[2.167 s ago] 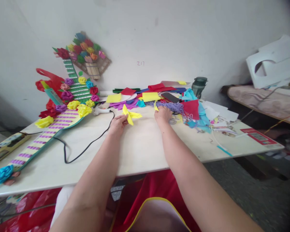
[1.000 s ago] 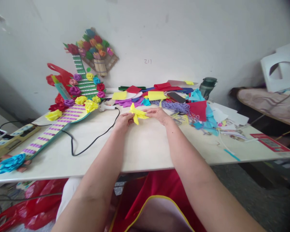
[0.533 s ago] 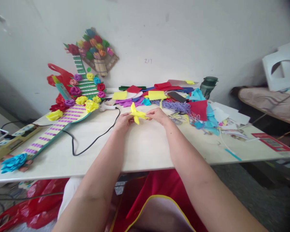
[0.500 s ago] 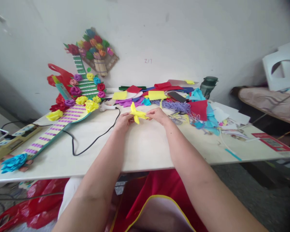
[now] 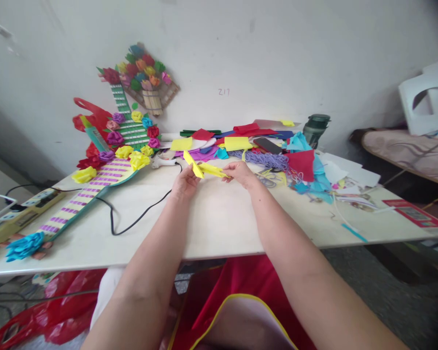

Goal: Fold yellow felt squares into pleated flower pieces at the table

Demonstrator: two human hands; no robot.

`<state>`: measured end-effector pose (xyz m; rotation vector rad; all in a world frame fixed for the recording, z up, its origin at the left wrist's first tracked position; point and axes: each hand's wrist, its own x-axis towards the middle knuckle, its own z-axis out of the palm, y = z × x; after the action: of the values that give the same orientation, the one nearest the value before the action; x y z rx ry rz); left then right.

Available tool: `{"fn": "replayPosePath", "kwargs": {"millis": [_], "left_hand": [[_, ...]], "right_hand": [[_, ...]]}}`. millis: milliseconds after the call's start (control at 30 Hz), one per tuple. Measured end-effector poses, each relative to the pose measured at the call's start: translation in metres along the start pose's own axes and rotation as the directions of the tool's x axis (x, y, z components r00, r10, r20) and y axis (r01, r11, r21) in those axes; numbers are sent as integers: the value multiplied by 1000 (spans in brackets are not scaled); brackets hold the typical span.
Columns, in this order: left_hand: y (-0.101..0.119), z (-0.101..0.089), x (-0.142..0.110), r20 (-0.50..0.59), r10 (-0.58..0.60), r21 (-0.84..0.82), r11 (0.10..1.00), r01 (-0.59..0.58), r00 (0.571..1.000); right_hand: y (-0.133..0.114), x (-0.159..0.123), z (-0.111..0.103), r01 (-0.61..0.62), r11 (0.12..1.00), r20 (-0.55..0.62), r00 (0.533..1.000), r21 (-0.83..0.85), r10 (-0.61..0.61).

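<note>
Above the white table, my left hand [image 5: 186,183] and my right hand [image 5: 239,174] face each other with bright yellow crepe paper between them. Closed fingertips of my right hand pinch the right end of a thin, twisted yellow crepe paper piece [image 5: 213,170]. At its left end a flat, folded yellow crepe paper strip [image 5: 193,164] slants up and left, with the fingers of my left hand closed at its lower part. The two yellow parts touch or overlap; whether they are joined I cannot tell.
A guitar-shaped panel [image 5: 83,199] with paper flowers lies on the left, beside a power strip [image 5: 22,214]. A white glue gun [image 5: 163,162] trails a black cord. Coloured paper sheets [image 5: 237,143], purple yarn [image 5: 263,159] and a dark bottle [image 5: 316,130] line the back.
The yellow paper between my hands has turned from a cross-like shape to a slanted strip beside the twisted piece. My left hand has shifted slightly; the right stays nearly still.
</note>
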<state>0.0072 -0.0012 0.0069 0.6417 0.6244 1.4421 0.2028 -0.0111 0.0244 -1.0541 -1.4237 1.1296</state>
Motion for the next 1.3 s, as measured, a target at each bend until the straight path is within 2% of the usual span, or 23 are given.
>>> {"fn": "replayPosePath", "kwargs": {"millis": [267, 567, 733, 1167, 1300], "left_hand": [[2, 2, -3, 4, 34, -130, 991, -33, 999], [2, 7, -5, -21, 22, -152, 988, -25, 1000], [2, 6, -6, 2, 34, -131, 991, -33, 999], [1, 7, -5, 1, 18, -157, 987, -17, 1000], [1, 7, -6, -5, 22, -161, 987, -22, 1000]], "right_hand": [[-2, -1, 3, -22, 1000, 11, 1000, -19, 22], [-3, -4, 6, -9, 996, 6, 1000, -90, 10], [-1, -2, 8, 23, 992, -11, 1000, -123, -25], [-6, -6, 14, -23, 999, -28, 999, -47, 22], [-4, -5, 15, -70, 997, 17, 997, -11, 70]]}}
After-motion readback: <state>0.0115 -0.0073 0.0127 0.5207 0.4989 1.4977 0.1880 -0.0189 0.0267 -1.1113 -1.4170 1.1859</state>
